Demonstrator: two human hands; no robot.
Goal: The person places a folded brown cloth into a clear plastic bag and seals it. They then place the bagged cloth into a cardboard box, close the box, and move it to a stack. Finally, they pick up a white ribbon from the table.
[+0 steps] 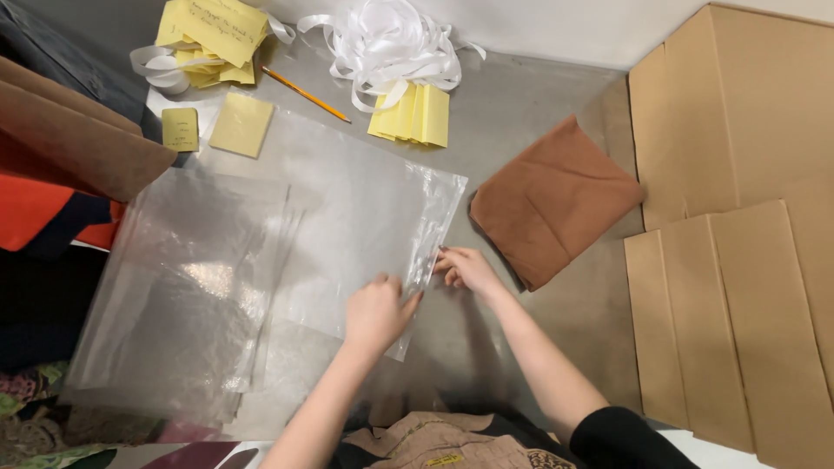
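— Where is the clear plastic bag (347,208)?
— Flat on the metal table (521,104), long axis running away from the person. Both hands pinch its near right edge: left hand (375,314) on top, right hand (466,267) just beside.

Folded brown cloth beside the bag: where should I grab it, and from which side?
Probably the near-left corner of the folded brown cloth, coming from the right hand side: that corner lies closest, and the flat stacked layers there pinch together.
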